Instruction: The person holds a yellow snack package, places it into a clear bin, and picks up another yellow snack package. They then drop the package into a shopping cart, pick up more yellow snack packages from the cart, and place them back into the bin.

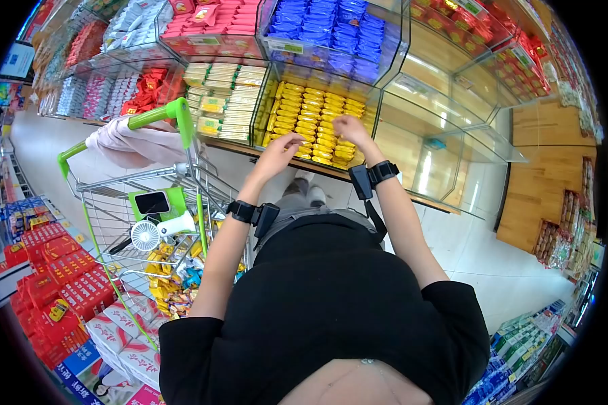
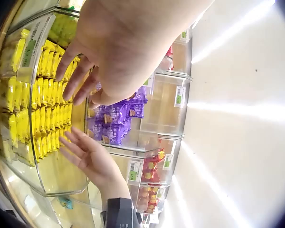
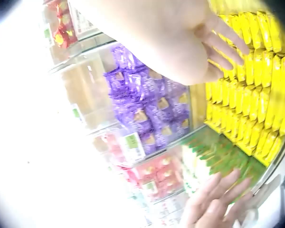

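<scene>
Yellow-wrapped snack packets lie in neat rows inside a clear-walled bin in front of the person. Over the left part of these rows hovers the left hand, its fingers loosely spread and holding nothing. The right hand is above the right side of the same bin, also without anything in it. In the left wrist view the right hand shows extended, slightly bent fingers beside the packets. The left hand appears blurred at the bottom of the right wrist view, near green-and-white packets.
Blue-purple packets fill the bin behind, with pale packets in the bin to the left. At left stands a shopping cart holding loose packets, a phone and a small white fan. Red boxes are stacked beyond it.
</scene>
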### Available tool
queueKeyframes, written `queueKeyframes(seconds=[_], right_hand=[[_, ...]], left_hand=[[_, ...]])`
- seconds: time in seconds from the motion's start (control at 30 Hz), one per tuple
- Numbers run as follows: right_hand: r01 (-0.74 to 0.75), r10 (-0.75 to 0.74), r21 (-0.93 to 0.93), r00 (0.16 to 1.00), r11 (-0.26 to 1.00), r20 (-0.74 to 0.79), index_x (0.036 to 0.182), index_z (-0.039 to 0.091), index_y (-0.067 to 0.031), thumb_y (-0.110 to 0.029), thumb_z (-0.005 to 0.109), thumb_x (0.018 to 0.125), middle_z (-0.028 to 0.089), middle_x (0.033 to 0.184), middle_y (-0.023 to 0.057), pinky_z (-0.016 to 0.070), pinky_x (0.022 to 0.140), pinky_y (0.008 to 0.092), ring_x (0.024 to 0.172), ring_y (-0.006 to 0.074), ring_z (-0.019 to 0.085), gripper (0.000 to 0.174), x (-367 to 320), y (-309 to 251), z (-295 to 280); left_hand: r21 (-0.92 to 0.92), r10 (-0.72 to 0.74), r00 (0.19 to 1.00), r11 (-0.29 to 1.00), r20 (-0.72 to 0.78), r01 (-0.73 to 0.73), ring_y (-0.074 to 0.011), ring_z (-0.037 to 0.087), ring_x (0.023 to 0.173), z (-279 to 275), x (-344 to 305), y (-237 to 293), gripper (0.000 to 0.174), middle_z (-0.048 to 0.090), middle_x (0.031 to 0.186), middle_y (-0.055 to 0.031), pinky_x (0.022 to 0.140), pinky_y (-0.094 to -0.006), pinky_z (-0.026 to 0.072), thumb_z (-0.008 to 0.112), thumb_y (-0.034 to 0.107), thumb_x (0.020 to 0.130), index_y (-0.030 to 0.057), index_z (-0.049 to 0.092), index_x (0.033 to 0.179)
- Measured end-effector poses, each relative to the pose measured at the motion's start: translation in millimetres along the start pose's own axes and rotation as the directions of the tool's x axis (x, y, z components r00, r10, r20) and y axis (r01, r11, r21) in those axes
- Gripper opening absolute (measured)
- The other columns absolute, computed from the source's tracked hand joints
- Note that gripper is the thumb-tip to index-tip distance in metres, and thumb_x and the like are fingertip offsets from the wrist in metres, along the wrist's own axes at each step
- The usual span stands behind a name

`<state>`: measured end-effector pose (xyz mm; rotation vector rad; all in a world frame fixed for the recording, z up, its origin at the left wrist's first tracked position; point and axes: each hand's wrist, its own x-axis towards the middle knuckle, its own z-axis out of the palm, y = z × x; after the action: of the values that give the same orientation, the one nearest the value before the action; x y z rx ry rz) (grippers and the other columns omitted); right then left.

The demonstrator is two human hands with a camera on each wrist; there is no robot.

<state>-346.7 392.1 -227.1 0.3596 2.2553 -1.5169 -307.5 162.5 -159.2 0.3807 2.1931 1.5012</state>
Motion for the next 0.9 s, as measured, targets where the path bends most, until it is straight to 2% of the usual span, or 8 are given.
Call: queueKeyframes(seconds=[0.03,0.1,0.2,0.33,0.4,0.57,0.67,0.9], right_hand=[[0.001,-0.001,-0.001,1.0,1.0,-0.001,0.085,0.059,0.0011,-0.016,0.051,0.076,0.06,0.074,0.0151,0.0475,0.057,0.0308,0.07,0.0207,0.06,0.021,-8,-12,-5],[0.287,-0.229,0.305,0.95,0.908,-0.213,0.088,0.057,-0.0012,-0.017,0.052,0.08,0.06,0.076,0.0079,0.0457,0.056,0.0256,0.072,0.0126,0.059,0.019,-26,-36,-13],[0.356,-0.28,0.4,0.93,0.844,-0.237,0.086,0.056,-0.0029,-0.01,0.054,0.078,0.057,0.075,0.0029,0.0429,0.057,0.0217,0.067,0.0096,0.056,0.011,-56,-66,-24],[0.512,-0.484,0.117,0.851,0.851,-0.204,0.084,0.056,-0.0037,-0.009,0.058,0.075,0.052,0.065,-0.001,0.0401,0.057,0.0205,0.059,0.0074,0.048,0.01,-80,-66,-24],[0.463,-0.459,0.068,0.886,0.884,-0.069,0.082,0.056,-0.0038,-0.007,0.06,0.072,0.046,0.059,-0.0024,0.0386,0.058,0.0201,0.055,0.0067,0.042,0.012,-94,-65,-16],[0.467,-0.482,0.122,0.854,0.876,0.196,0.079,0.056,-0.0033,-0.003,0.057,0.069,0.047,0.057,-0.0006,0.039,0.054,0.0216,0.055,0.0068,0.044,0.01,-116,-63,9],[0.473,-0.469,0.098,0.784,0.876,0.406,0.075,0.056,-0.0022,-0.003,0.054,0.069,0.055,0.061,0.0025,0.0413,0.054,0.0228,0.057,0.0081,0.05,0.006,-117,-57,22],[0.571,-0.51,0.087,0.642,0.816,0.573,0.075,0.056,-0.0016,-0.002,0.052,0.069,0.05,0.055,0.0013,0.0373,0.048,0.0232,0.051,0.0085,0.045,0.006,-135,-62,54]], left_hand=[[-0.004,0.013,1.0,1.0,-0.015,-0.013,-0.0142,0.054,0.084,-2,-2,3,0.021,0.058,0.091,-0.0071,0.075,-0.0249,0.0413,0.046,0.004,0.082,0.0003,0.052,0.102],[0.013,0.031,0.999,0.999,-0.025,-0.03,-0.0139,0.054,0.086,-3,-7,9,0.021,0.058,0.092,-0.0071,0.075,-0.0247,0.0415,0.045,0.003,0.082,0.0003,0.052,0.102],[-0.075,0.07,0.993,0.994,-0.092,-0.077,-0.013,0.055,0.085,-4,-18,24,0.021,0.058,0.095,-0.0073,0.074,-0.0239,0.042,0.045,0.004,0.082,0.0001,0.052,0.102],[-0.139,0.065,0.985,0.986,-0.161,-0.088,-0.0118,0.054,0.084,-1,-34,27,0.019,0.058,0.09,-0.0054,0.071,-0.0226,0.0416,0.047,0.004,0.082,0.0026,0.053,0.1],[-0.174,0.043,0.988,0.982,-0.151,-0.069,-0.0087,0.052,0.073,0,-44,28,0.02,0.054,0.079,-0.002,0.065,-0.0209,0.0413,0.051,0.004,0.08,0.0029,0.053,0.1],[-0.042,0.022,0.977,0.999,-0.212,-0.032,-0.0057,0.042,0.062,7,-76,29,0.022,0.044,0.068,0.0023,0.059,-0.0189,0.0379,0.053,0.0,0.076,0.0039,0.054,0.097],[-0.031,-0.006,0.971,1.0,-0.237,-0.001,-0.0043,0.038,0.062,15,-95,27,0.023,0.04,0.065,0.0037,0.058,-0.0177,0.0359,0.052,-0.003,0.075,0.0042,0.055,0.096],[-0.004,-0.055,0.955,0.998,-0.29,0.056,-0.0075,0.04,0.06,26,-149,38,0.029,0.039,0.063,0.0015,0.06,-0.0216,0.0379,0.052,-0.006,0.069,0.003,0.054,0.096]])
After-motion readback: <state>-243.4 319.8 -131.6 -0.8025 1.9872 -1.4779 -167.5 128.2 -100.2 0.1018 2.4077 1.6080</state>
